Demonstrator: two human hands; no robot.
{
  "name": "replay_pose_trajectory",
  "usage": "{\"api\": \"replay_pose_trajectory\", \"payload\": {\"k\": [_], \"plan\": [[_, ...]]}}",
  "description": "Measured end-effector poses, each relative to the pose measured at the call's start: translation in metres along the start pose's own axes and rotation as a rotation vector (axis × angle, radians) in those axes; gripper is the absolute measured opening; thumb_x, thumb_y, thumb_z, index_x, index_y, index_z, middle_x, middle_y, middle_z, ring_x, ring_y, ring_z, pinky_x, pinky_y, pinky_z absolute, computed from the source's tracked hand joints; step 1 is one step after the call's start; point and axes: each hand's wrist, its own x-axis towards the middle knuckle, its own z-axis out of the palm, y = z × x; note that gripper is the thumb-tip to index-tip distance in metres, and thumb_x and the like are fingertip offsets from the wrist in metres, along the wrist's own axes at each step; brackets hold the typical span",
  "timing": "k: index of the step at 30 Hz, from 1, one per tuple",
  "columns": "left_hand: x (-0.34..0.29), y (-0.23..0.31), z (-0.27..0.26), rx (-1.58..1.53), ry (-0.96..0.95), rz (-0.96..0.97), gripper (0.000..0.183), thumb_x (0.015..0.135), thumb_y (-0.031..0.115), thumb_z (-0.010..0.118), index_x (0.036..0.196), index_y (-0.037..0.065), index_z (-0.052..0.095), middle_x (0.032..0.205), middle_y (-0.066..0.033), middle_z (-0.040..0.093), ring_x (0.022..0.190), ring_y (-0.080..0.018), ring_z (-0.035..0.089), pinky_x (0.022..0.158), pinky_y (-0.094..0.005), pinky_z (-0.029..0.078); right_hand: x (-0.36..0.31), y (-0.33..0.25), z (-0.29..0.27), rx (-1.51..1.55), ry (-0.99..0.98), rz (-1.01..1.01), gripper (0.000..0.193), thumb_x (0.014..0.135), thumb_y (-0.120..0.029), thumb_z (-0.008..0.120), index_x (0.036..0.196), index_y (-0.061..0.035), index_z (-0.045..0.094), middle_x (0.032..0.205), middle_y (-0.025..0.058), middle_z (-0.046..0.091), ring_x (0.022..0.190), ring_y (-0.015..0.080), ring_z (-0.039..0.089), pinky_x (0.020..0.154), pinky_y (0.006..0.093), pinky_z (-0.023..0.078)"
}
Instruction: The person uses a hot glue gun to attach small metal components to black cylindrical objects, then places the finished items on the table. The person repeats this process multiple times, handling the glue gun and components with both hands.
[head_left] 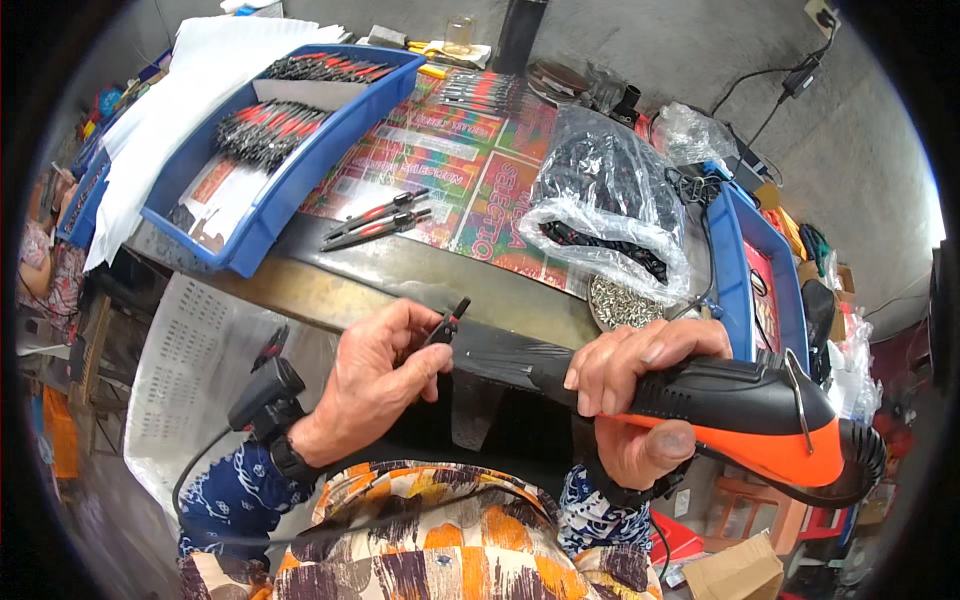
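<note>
My left hand [385, 360] pinches a small slim black-and-red piece [449, 322] between thumb and fingers, upright with its dark tip upward. My right hand [640, 390] is wrapped round an orange-and-black electric screwdriver [760, 410] lying level. Its narrow black front end [500, 355] points left and reaches the fingers with the piece; whether it touches the piece I cannot tell. Two longer black-and-red slim pieces [378, 220] lie on the table beyond my left hand. A round dish of small metal screws or pins [622, 303] stands just beyond my right hand.
A blue tray [240, 235] at left holds bundles of black-and-red pieces. An open clear plastic bag [610, 190] of dark parts lies right of centre, beside another blue tray [738, 290]. A red printed sheet [495, 205] covers the metal-edged table. Cables hang at right.
</note>
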Motion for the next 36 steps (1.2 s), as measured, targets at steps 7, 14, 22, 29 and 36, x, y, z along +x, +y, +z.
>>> {"api": "replay_pose_trajectory", "payload": {"k": [7, 14, 22, 29, 36], "plan": [[-0.022, -0.039, 0.012, -0.449, -0.039, -0.158, 0.015, 0.092, 0.003, 0.053, 0.105, -0.003, 0.051, 0.087, -0.0105, 0.062, 0.060, -0.0091, 0.055, 0.045, -0.0194, 0.039, 0.007, 0.009, 0.024, -0.012, -0.063, 0.037, 0.051, 0.074, -0.007, 0.075, 0.111, 0.0003, 0.041, 0.079, 0.0129, 0.056, 0.072, 0.0213, 0.056, 0.073, 0.0389, 0.048], [-0.013, -0.056, 0.019, -0.524, -0.048, -0.334, 0.011, 0.092, 0.008, 0.057, 0.098, -0.002, 0.054, 0.087, -0.0087, 0.063, 0.060, -0.0088, 0.055, 0.047, -0.0198, 0.043, 0.004, 0.016, 0.047, -0.332, 0.201, 0.119, 0.062, 0.076, -0.054, 0.072, 0.098, -0.0047, 0.042, 0.062, 0.0044, 0.047, 0.050, 0.0171, 0.051, 0.053, 0.0337, 0.048], [-0.010, -0.061, 0.031, -0.624, 0.076, -0.285, 0.009, 0.087, 0.006, 0.062, 0.085, -0.002, 0.057, 0.074, -0.0059, 0.060, 0.056, -0.0081, 0.055, 0.042, -0.0197, 0.040, 0.002, 0.033, 0.030, -0.022, 0.062, 0.074, 0.049, 0.073, -0.012, 0.076, 0.106, 0.0005, 0.042, 0.075, 0.0111, 0.055, 0.069, 0.0206, 0.055, 0.067, 0.0349, 0.048], [-0.010, -0.059, 0.034, -0.585, 0.114, -0.301, 0.009, 0.087, 0.007, 0.063, 0.084, 0.000, 0.058, 0.067, -0.0040, 0.058, 0.052, -0.0066, 0.052, 0.042, -0.0188, 0.038, 0.004, 0.038, 0.028, -0.008, 0.064, 0.069, 0.051, 0.072, -0.015, 0.078, 0.104, 0.0003, 0.042, 0.074, 0.0112, 0.055, 0.067, 0.0209, 0.055, 0.067, 0.0354, 0.049], [-0.010, -0.062, 0.031, -0.558, 0.071, -0.295, 0.011, 0.089, 0.010, 0.062, 0.088, 0.000, 0.058, 0.076, -0.0052, 0.061, 0.055, -0.0067, 0.052, 0.044, -0.0183, 0.039, 0.005, 0.036, 0.040, -0.358, 0.219, 0.125, 0.065, 0.075, -0.059, 0.069, 0.097, -0.0048, 0.041, 0.061, 0.0039, 0.047, 0.048, 0.0166, 0.051, 0.052, 0.0332, 0.047]]}}
